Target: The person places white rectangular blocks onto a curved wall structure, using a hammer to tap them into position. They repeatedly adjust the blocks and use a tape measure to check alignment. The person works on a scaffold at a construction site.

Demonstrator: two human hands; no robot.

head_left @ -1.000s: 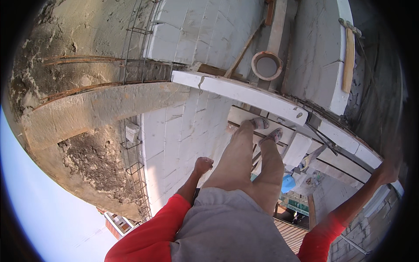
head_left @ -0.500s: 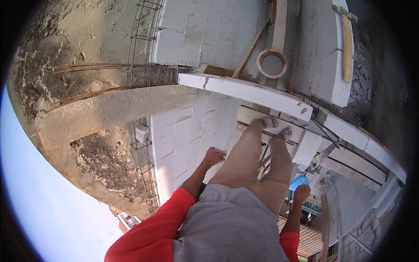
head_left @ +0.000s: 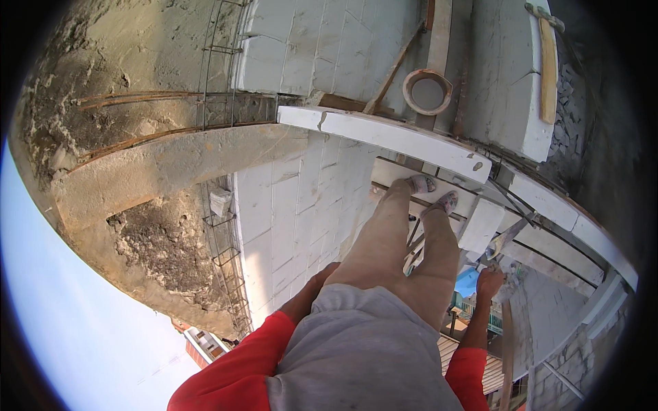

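Observation:
My left hand (head_left: 325,274) is down beside my left thigh, partly hidden by the beige trouser leg (head_left: 375,246). Its fingers do not show. On the other side, my right hand (head_left: 490,281) is stretched forward with its fingers loosely apart, and I see nothing in it. Just beyond its fingertips is a hand tool with a pale, tapering blade (head_left: 508,237) and a looped handle, resting by a white block (head_left: 482,225). Whether the fingers touch the handle I cannot tell. Something bright blue (head_left: 467,281) shows below, left of the right hand.
My sandalled feet (head_left: 447,201) stand on planks (head_left: 392,174) high up. Ahead runs a row of white blocks (head_left: 384,142). Behind it are a round bucket (head_left: 427,92) of grey stuff and a mallet (head_left: 547,68). Rebar cages (head_left: 226,264) and rough concrete lie left.
My right hand has moved forward and slightly right, toward the tool's handle. My left hand has drawn back from in front of the wall to beside my thigh.

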